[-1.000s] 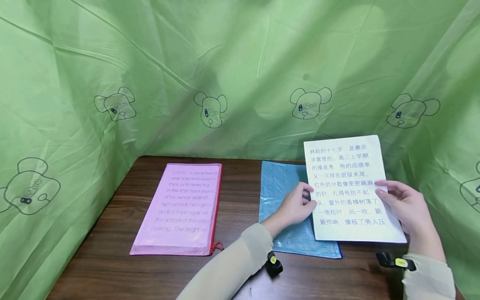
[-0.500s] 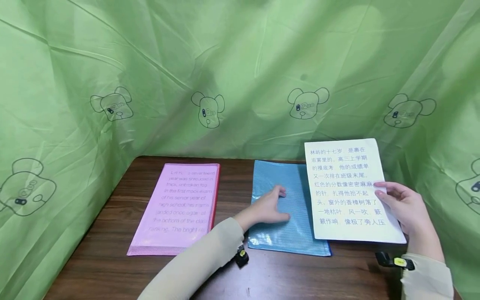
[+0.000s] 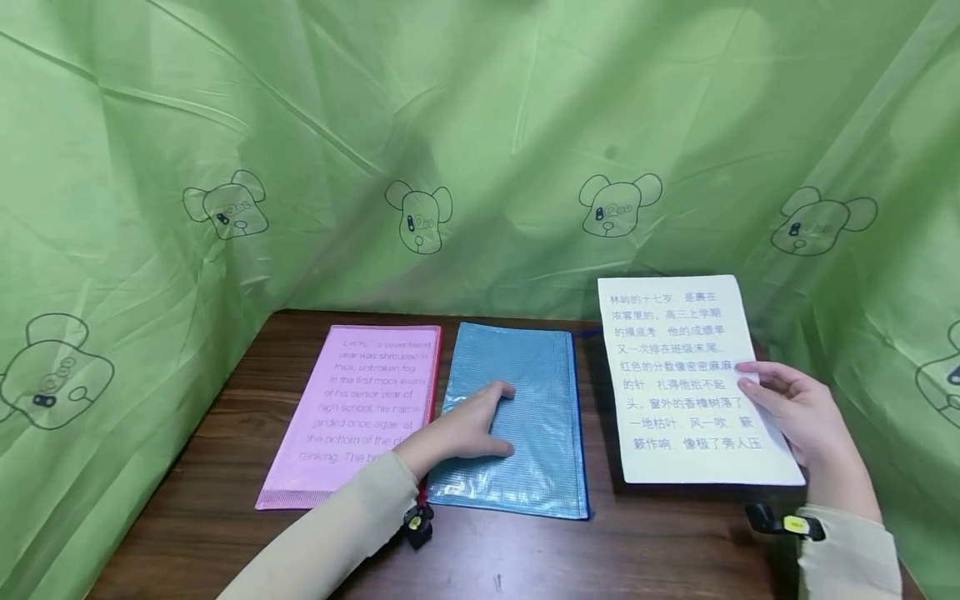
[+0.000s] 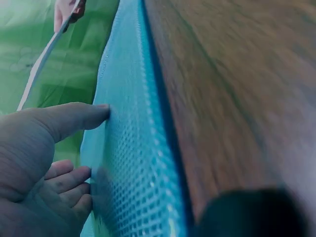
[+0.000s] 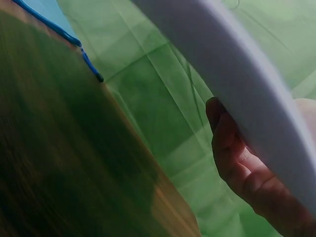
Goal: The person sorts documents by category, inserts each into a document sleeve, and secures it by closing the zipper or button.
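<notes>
My left hand rests on a blue mesh zip pouch, fingertips and thumb touching its surface. In the left wrist view the thumb and fingertips meet the blue mesh, spread apart. My right hand pinches the right edge of a stack of white paper printed with Chinese characters. The right wrist view shows the stack's thick edge, with curled fingers behind it. The paper is held up off the table, its printed side facing the head camera.
To the left lies a pink zip pouch with a red zip edge and printed English text showing through. The blue pouch's zip pull trails toward the table's back edge. A green curtain surrounds the brown wooden table.
The left hand let go of the paper, moved left onto the blue pouch, and the pouch slid left beside the pink one. The right hand keeps the paper, shifted slightly left.
</notes>
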### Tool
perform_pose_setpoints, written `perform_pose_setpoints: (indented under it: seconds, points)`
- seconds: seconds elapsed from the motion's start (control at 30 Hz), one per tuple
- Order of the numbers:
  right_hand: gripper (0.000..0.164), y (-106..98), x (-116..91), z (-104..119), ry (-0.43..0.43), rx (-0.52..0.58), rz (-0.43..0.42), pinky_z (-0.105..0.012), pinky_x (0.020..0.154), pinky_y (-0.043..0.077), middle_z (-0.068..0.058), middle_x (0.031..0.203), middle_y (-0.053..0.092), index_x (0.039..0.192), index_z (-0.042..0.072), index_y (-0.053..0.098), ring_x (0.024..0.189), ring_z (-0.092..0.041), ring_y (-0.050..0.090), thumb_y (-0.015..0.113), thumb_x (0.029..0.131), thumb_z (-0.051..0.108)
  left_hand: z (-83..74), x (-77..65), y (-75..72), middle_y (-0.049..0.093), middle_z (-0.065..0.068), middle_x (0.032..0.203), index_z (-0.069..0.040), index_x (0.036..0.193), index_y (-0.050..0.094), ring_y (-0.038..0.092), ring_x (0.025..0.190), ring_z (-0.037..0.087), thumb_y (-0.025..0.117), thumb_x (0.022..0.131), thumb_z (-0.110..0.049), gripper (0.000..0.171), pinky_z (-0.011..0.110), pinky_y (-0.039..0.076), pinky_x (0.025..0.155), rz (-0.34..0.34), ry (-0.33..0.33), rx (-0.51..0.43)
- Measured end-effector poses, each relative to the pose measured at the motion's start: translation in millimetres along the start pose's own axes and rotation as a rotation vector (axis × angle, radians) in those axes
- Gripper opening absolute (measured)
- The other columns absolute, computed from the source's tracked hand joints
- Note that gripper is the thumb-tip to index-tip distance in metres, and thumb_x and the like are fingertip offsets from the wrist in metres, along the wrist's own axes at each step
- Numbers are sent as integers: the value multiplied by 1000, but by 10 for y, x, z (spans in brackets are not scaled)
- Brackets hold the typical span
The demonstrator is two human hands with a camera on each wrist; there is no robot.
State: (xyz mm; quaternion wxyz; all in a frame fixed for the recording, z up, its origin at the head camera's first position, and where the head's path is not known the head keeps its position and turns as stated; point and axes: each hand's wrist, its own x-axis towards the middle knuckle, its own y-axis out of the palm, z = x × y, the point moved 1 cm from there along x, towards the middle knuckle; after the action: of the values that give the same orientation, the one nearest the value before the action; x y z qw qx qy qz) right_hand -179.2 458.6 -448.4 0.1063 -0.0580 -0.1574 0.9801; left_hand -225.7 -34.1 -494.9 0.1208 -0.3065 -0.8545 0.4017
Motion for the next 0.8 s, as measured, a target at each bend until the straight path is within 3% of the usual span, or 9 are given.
perform_pose_setpoints:
  seconds: [0.3,0.53,0.67,0.8]
  points:
    - [31,228,2,53,-36,-36,79,-38,62,64,10,103,72,136,19,73,78,-17,77,75,106,26,19,-73,-84,52,11,161,-9,157,45,49,150,28,92,88,-31,86,49,42,122,5,-49,42]
    - [32,278,15,34,-40,-89,68,-38,62,64,13,100,71,134,18,73,78,-17,77,76,105,31,-112,-16,-120,50,16,162,-9,157,47,46,153,32,85,92,-19,76,50,41,124,6,-100,131]
    - [32,273,18,34,-22,-80,67,-38,63,64,14,99,72,134,18,73,78,-17,77,76,105,30,-270,101,-73,56,17,155,-9,154,51,53,145,32,80,96,-21,66,50,45,120,-92,-92,115]
    - [32,261,12,29,-12,-92,61,-38,63,64,13,99,71,135,18,73,79,-16,76,75,105,31,-439,240,33,65,11,137,-9,143,58,68,122,27,79,97,-21,52,43,56,103,-226,-79,-39]
